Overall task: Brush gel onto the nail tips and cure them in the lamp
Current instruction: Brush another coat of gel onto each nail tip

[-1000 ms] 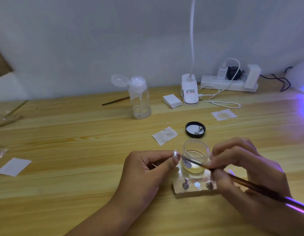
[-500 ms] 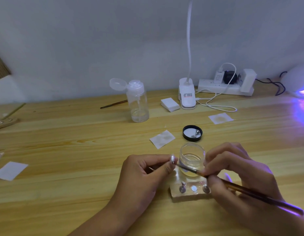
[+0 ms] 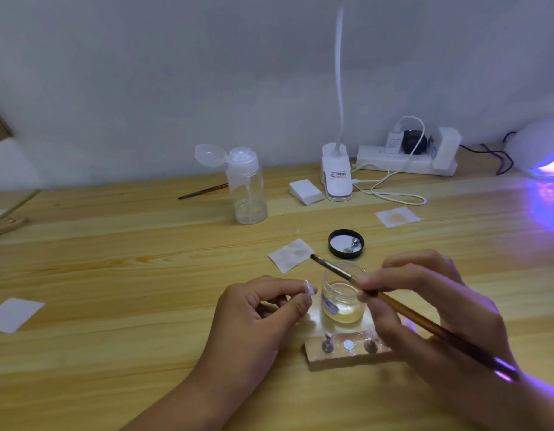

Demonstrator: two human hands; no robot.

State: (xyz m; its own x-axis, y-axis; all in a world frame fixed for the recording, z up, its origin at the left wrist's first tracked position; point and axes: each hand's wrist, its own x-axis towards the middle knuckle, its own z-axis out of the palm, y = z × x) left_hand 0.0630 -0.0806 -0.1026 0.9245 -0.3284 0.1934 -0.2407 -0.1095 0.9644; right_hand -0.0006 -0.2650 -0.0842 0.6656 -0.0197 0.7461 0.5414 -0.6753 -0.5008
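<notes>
A pale wooden worktop (image 3: 114, 275) runs under a plain grey wall, and the curing lamp (image 3: 546, 150) glows violet at the far right edge, well apart from both hands. The nail tip (image 3: 308, 288) is a tiny, thin, glossy shell. I judge it almost weightless, slightly springy and slippery once gel is on it, so it is best held from beneath or by its base, never across the face to be coated. The left hand (image 3: 260, 309) does this, with thumb and forefinger pinched together near the middle of the scene and the tip standing up just past them. What it is mounted on is hidden by the fingers. The right hand (image 3: 425, 306) grips the brush (image 3: 394, 303) like a pen, fingers curled round the front of its handle. The handle looks stiff and light and the bristles soft, so a light touch should do. The bristle end points far and left over the open gel jar (image 3: 342, 293), ending beside a small white wipe (image 3: 291, 255), clear of the nail tip. The jar stands between the hands, just right of the tip, and a small wooden block (image 3: 347, 353) with round studs lies just nearer
</notes>
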